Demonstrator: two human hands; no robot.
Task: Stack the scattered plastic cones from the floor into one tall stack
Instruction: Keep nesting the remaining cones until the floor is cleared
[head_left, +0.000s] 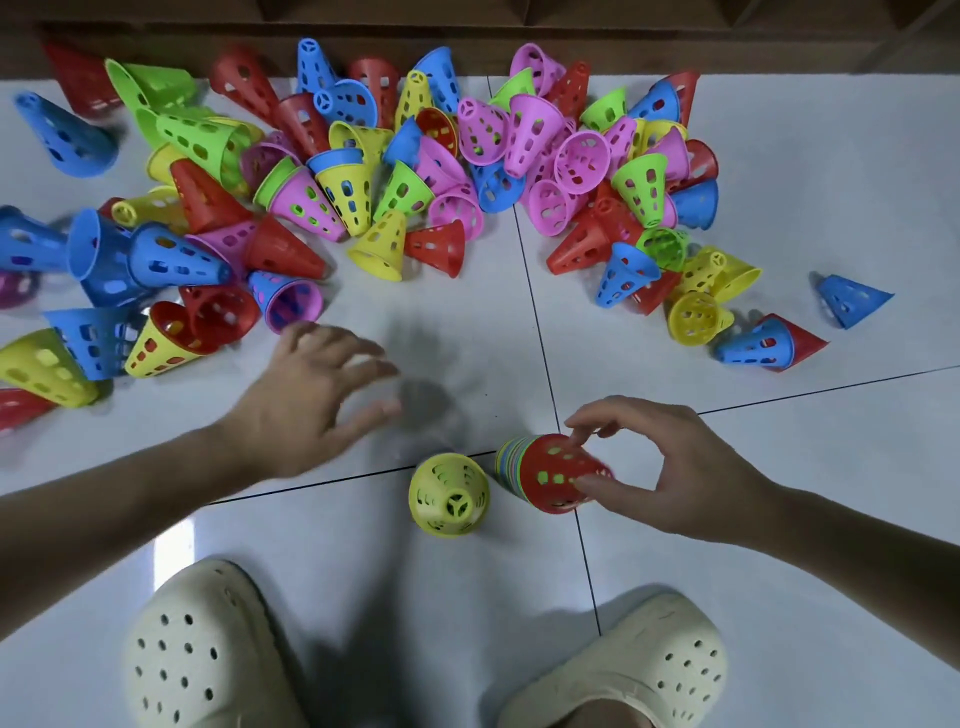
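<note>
Steadying a short stack (550, 475) on the floor (779, 467) while the pile of scattered cones (363, 171) waits beyond.

The right hand (670, 467) pinches the red top cone between thumb and fingertips, and the stack looks tilted toward the camera, so a loose pinch could tip it onto the lone yellow cone (449, 493) just beside it; the left hand (317, 395), fingers spread and holding nothing, hovers blurred near the red and yellow cones at the pile's near edge, and a hasty sweep could knock them farther off; cones already nested in pairs may jam if stacked unseparated; the two clogs (208, 649) sit near enough to nudge the stack.
</note>
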